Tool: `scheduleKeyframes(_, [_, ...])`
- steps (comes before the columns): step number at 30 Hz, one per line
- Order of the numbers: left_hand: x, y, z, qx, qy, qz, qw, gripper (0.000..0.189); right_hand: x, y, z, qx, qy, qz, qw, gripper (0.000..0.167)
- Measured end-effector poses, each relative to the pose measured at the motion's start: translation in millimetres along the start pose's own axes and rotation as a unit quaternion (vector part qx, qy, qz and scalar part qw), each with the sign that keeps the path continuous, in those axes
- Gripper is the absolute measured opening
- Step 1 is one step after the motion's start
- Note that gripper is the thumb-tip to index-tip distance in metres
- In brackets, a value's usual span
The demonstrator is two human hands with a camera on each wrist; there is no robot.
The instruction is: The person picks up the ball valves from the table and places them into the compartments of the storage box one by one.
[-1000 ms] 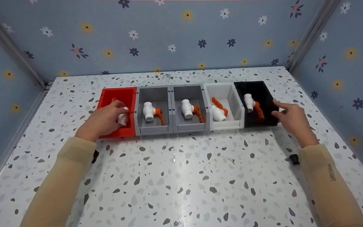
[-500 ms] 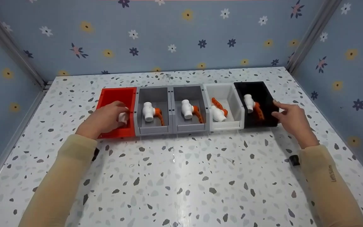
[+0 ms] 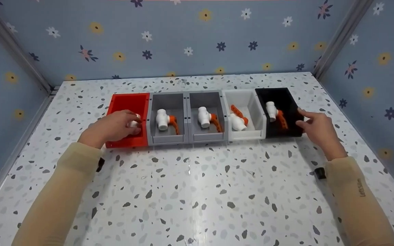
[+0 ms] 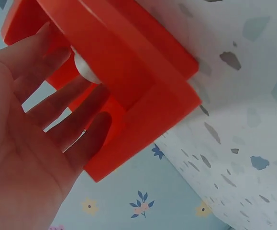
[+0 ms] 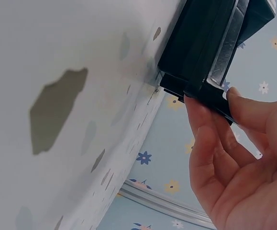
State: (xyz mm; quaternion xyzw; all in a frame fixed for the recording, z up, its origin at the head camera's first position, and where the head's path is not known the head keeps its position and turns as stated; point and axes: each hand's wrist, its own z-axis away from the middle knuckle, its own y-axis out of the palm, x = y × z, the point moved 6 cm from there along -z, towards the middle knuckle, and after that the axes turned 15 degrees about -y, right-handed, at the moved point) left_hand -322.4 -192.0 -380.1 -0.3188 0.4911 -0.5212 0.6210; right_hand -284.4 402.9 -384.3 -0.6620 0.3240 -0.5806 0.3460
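Note:
In the head view, my left hand (image 3: 111,127) reaches into the red bin (image 3: 128,99) at the row's left end. Its fingers and thumb grip a white ball valve (image 3: 134,122), mostly covered by the hand. The left wrist view shows the valve's rounded white end (image 4: 84,68) beside the fingertips, partly behind the red wall. At the opposite end, my right hand (image 3: 319,129) pinches the side wall of the black bin (image 3: 291,100) between thumb and fingers. Inside that bin lies another white valve (image 3: 271,111) with an orange handle.
Two grey bins (image 3: 167,99) and a white bin (image 3: 240,97) stand between the end bins, each holding one white valve with an orange handle. The speckled table (image 3: 197,191) extends in front. Flowered panels (image 3: 169,41) enclose the back and sides.
My left hand has shifted slightly left, and the valve under its fingers has turned or moved a little toward the back. The right hand keeps its hold on the black bin.

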Motion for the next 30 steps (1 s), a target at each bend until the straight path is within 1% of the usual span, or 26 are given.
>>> scheduleKeyframes(6, [-4.3, -2.4, 0.2, 0.022, 0.016, 0.001, 0.9996, 0.043, -0.9, 0.0, 0.3, 0.002, 0.004, -0.006, 1.0000, 0.058])
scheduleKeyframes(8, [-4.6, -3.6, -0.5, 0.025, 0.018, 0.003, 0.9995, 0.043, -0.3, -0.1, -0.4, 0.002, 0.005, -0.006, 1.0000, 0.057])
scheduleKeyframes(10, [-4.6, -5.1, -0.4, 0.024, 0.017, 0.005, 0.9995, 0.043, 1.1, -0.1, -1.3, 0.000, 0.003, -0.004, 1.0000, 0.057])
scheduleKeyframes(13, [-3.0, -6.9, 0.7, 0.022, 0.010, 0.005, 0.9997, 0.043, 4.7, 0.8, -2.8, -0.002, -0.010, 0.011, 0.9999, 0.057])
scheduleKeyframes(16, [-1.0, -7.9, 3.5, 0.017, 0.004, 0.005, 0.9998, 0.044, 9.4, 2.1, -4.8, 0.005, -0.025, 0.032, 0.9991, 0.058])
scheduleKeyframes(19, [-0.1, -8.7, 6.1, 0.006, -0.002, 0.013, 0.9999, 0.045, 15.6, 1.1, -5.4, 0.016, -0.037, 0.061, 0.9974, 0.060])
scheduleKeyframes(21, [-0.4, -9.5, 8.9, -0.004, -0.006, 0.020, 0.9998, 0.045, 21.0, -0.5, -4.7, 0.012, -0.049, 0.088, 0.9948, 0.059])
scheduleKeyframes(24, [-1.8, -10.9, 14.2, -0.023, -0.006, 0.024, 0.9994, 0.041, 30.8, -3.1, -2.4, -0.017, -0.069, 0.123, 0.9899, 0.053])
scheduleKeyframes(27, [-4.6, -12.7, 21.3, -0.042, -0.003, 0.027, 0.9988, 0.035, 40.7, -4.1, 2.1, -0.048, -0.081, 0.139, 0.9859, 0.047])
scheduleKeyframes(30, [-8.9, -14.9, 29.3, -0.060, 0.006, 0.028, 0.9978, 0.029, 50.4, -3.4, 6.9, -0.058, -0.090, 0.144, 0.9837, 0.045])
